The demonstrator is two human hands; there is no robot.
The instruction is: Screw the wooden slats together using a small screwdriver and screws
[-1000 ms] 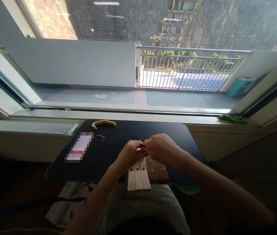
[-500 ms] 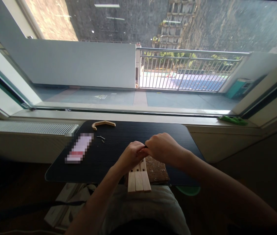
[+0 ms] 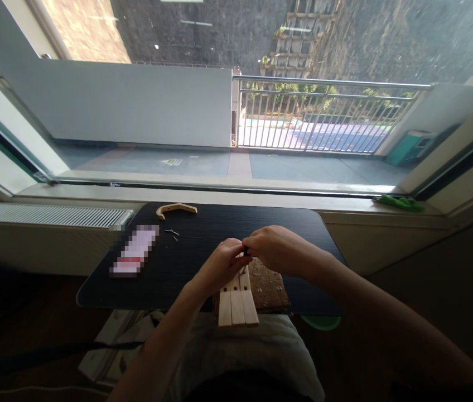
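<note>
Three pale wooden strips with drilled holes lie side by side, partly over a rough brown board at the near edge of the table. Above the right-hand strip, both hands meet on a small black-handled tool that looks like a screwdriver. Its thin shaft points down at a hole. My right hand closes on the handle from the top right. Pinched against its lower part are the fingers of my left hand, which cover the far ends of the strips. Most of the handle is hidden.
On the dark table lie a curved wooden piece, a few small metal screws and a blurred pinkish phone-like rectangle. A green cloth rests on the sill. A radiator stands left, and a green basin below right.
My right hand has shifted slightly left and turned, and more of the black handle and its shaft shows between the hands. The strips and board stay in place.
</note>
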